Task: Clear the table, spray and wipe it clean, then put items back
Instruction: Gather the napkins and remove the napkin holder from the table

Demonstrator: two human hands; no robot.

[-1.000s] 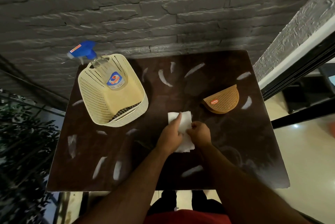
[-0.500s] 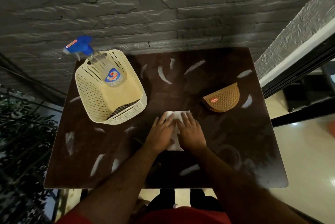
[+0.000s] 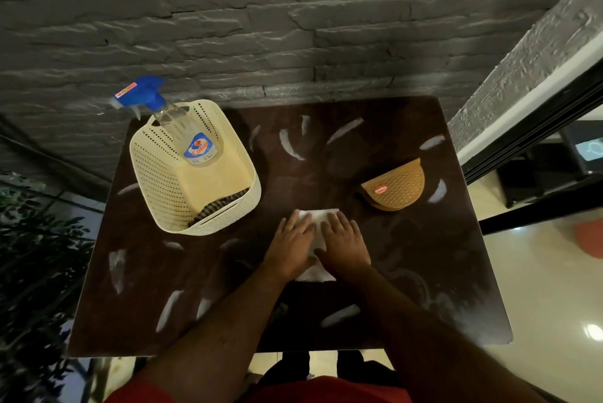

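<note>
1. Surface (image 3: pixel 408 272), dark brown and set against a grey stone wall (image 3: pixel 293 27), carries white smears all over, so wiping looks far from done.
2. A white paper towel (image 3: pixel 315 273) lies flat near its front middle, under both hands.
3. The left hand (image 3: pixel 292 244) and right hand (image 3: pixel 344 244) press it side by side, fingers (image 3: pixel 295 218) straight and spread, gripping nothing.
4. The cream basket (image 3: pixel 163 180) with the spray bottle (image 3: pixel 182 131) stands at the back left; a brown woven holder (image 3: pixel 396 187) sits to the right.
5. Risk: both items remain on top, so a wide sweep could knock the holder or skip the patches beneath them.
6. Thin paper pressed hard on wet residue may tear or bunch.
</note>
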